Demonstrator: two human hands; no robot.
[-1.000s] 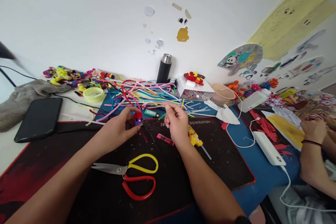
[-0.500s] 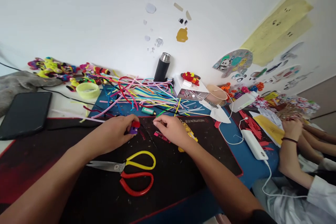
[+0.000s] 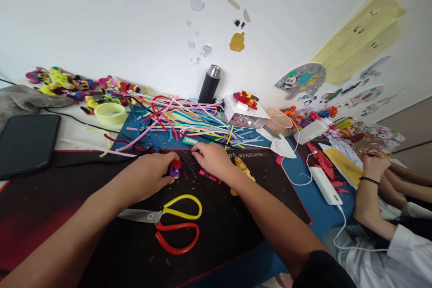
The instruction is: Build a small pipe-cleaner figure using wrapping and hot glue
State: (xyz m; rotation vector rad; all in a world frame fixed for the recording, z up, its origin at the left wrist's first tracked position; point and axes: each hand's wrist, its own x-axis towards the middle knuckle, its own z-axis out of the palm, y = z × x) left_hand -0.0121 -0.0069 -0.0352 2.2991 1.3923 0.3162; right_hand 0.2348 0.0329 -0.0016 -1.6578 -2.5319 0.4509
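Observation:
My left hand [image 3: 146, 176] grips a small red and purple fuzzy piece [image 3: 174, 169] between thumb and fingers, above the dark mat [image 3: 229, 229]. To its right, my right hand [image 3: 213, 158] has its fingertips together beside a green and white item [image 3: 190, 141]; whatever they may pinch is too small to make out. A pink-red packet [image 3: 211, 177] lies under the right hand, and a yellow piece [image 3: 243, 170] lies beyond the wrist. Scissors with yellow and red handles [image 3: 177, 229] rest on the mat, nearer to me.
Loose colourful pipe cleaners [image 3: 182, 117] spread behind the mat, with a black flask [image 3: 209, 84] and a white box [image 3: 245, 112]. A black tablet [image 3: 29, 144] lies left. A white power strip [image 3: 326, 185] and another person's hands [image 3: 374, 165] are at right.
My right hand has shifted slightly left and up, toward the green and white item. My left hand still holds the red and purple piece, now turned a little. The view has shifted slightly.

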